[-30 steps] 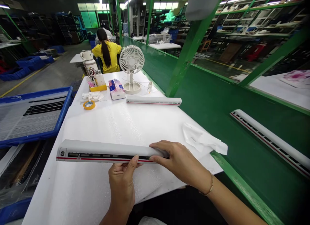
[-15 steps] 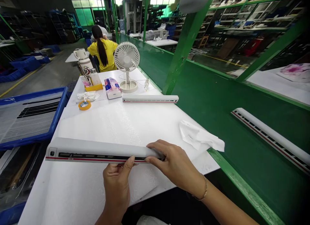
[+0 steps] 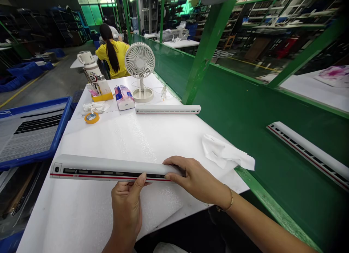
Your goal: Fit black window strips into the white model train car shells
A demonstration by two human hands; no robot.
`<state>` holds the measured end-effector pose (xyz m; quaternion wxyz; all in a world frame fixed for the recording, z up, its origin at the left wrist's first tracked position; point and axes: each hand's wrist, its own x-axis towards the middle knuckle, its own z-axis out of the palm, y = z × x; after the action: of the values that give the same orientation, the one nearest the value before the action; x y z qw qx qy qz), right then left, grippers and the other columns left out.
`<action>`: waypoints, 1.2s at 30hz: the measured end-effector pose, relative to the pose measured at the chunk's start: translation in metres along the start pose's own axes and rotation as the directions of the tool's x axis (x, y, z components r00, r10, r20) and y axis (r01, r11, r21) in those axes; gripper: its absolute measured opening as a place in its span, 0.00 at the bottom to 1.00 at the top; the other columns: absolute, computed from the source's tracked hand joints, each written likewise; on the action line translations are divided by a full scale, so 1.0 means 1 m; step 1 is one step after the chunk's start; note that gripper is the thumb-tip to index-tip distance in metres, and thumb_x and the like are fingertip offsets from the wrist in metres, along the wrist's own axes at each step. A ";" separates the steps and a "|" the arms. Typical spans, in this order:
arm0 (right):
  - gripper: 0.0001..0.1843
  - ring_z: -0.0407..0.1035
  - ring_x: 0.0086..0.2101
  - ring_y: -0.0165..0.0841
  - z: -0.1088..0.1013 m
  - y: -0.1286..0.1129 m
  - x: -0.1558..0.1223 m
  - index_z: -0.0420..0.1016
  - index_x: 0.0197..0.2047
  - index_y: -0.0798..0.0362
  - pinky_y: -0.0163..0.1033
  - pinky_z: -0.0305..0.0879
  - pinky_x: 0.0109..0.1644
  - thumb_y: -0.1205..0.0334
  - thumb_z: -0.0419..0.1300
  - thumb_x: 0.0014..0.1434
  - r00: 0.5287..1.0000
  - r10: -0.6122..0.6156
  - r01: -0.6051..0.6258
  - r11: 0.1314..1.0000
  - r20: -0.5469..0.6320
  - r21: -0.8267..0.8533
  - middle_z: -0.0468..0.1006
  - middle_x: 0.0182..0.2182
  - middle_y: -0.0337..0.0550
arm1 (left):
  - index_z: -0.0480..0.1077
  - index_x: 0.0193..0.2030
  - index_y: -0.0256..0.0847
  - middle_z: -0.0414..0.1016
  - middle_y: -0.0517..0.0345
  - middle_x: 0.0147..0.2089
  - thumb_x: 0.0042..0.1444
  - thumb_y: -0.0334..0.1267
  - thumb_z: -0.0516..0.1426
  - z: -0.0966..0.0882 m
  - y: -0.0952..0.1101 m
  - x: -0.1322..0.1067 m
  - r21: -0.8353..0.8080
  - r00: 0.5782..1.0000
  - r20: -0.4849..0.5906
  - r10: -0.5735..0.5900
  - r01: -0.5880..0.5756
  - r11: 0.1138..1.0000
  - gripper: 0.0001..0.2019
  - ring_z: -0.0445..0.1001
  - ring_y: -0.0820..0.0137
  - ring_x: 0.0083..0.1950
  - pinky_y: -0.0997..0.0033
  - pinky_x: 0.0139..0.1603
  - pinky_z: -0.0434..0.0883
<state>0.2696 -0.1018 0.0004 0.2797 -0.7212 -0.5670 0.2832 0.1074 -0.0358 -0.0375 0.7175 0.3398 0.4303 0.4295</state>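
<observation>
Gripping a long white model train carriage [image 3: 109, 169] lengthwise over a foam sheet [image 3: 117, 136] on the bench [image 3: 188, 209], the left hand [image 3: 127, 213] closed with its thumb against the near side, while the right hand [image 3: 196, 180] curled over the top toward one end. The soft foam seemed placed to protect the finish.

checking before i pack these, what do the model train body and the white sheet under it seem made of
The model train body looks like plastic or possibly painted metal, with a smooth satin finish; its soft, even sheen doesn't settle which. The white sheet looks like soft foam with a matte finish, shown by its finely pitted surface.
</observation>
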 end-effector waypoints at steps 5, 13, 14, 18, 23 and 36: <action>0.10 0.69 0.36 0.34 0.000 0.002 0.003 0.74 0.43 0.51 0.37 0.64 0.39 0.60 0.58 0.57 1.000 0.005 -0.005 0.999 -0.001 0.037 0.77 0.38 0.41 | 0.75 0.24 0.37 0.79 0.58 0.29 0.40 0.35 0.67 0.001 0.000 0.001 -0.057 0.998 -0.058 -0.025 0.022 0.998 0.07 0.77 0.70 0.33 0.70 0.37 0.75; 0.15 0.70 0.41 0.34 0.001 0.016 -0.005 0.73 0.48 0.49 0.38 0.66 0.43 0.60 0.59 0.56 0.999 0.049 -0.051 0.961 0.012 0.271 0.76 0.44 0.41 | 0.74 0.28 0.36 0.78 0.58 0.29 0.42 0.34 0.67 0.000 0.002 0.003 -0.059 0.993 -0.069 -0.091 0.087 0.994 0.07 0.77 0.69 0.36 0.69 0.39 0.76; 0.15 0.69 0.41 0.34 0.002 0.016 -0.005 0.73 0.47 0.50 0.39 0.66 0.44 0.61 0.59 0.56 0.999 0.039 -0.037 0.961 -0.002 0.273 0.76 0.43 0.41 | 0.74 0.28 0.36 0.78 0.58 0.29 0.42 0.34 0.67 -0.001 0.001 0.003 -0.060 0.994 -0.065 -0.087 0.083 0.995 0.07 0.77 0.69 0.37 0.68 0.39 0.76; 0.13 0.69 0.40 0.35 0.003 0.019 -0.004 0.74 0.46 0.51 0.40 0.65 0.45 0.62 0.59 0.56 1.000 0.007 0.000 0.965 -0.025 0.263 0.76 0.41 0.42 | 0.73 0.26 0.37 0.78 0.59 0.28 0.40 0.34 0.67 -0.002 0.000 0.004 -0.064 0.994 -0.080 -0.079 0.074 0.995 0.08 0.77 0.69 0.35 0.71 0.36 0.76; 0.17 0.70 0.41 0.34 -0.005 0.026 -0.003 0.73 0.49 0.50 0.37 0.67 0.44 0.61 0.60 0.56 0.997 -0.037 0.015 0.946 0.061 0.324 0.76 0.43 0.41 | 0.73 0.25 0.36 0.78 0.58 0.30 0.40 0.33 0.67 -0.001 0.000 0.003 -0.066 0.992 -0.097 -0.080 0.073 0.995 0.08 0.77 0.70 0.34 0.71 0.34 0.76; 0.16 0.68 0.41 0.35 0.002 0.025 -0.005 0.73 0.48 0.52 0.40 0.66 0.44 0.62 0.58 0.56 1.000 -0.018 0.016 0.930 0.002 0.368 0.75 0.42 0.43 | 0.73 0.27 0.36 0.76 0.60 0.27 0.41 0.33 0.67 0.000 -0.001 0.004 -0.080 0.991 -0.095 -0.089 0.082 0.993 0.08 0.75 0.72 0.31 0.71 0.35 0.76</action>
<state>0.2840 -0.1115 -0.0188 0.4107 -0.6502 -0.5110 0.3838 0.1085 -0.0322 -0.0400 0.7256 0.2718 0.4628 0.4308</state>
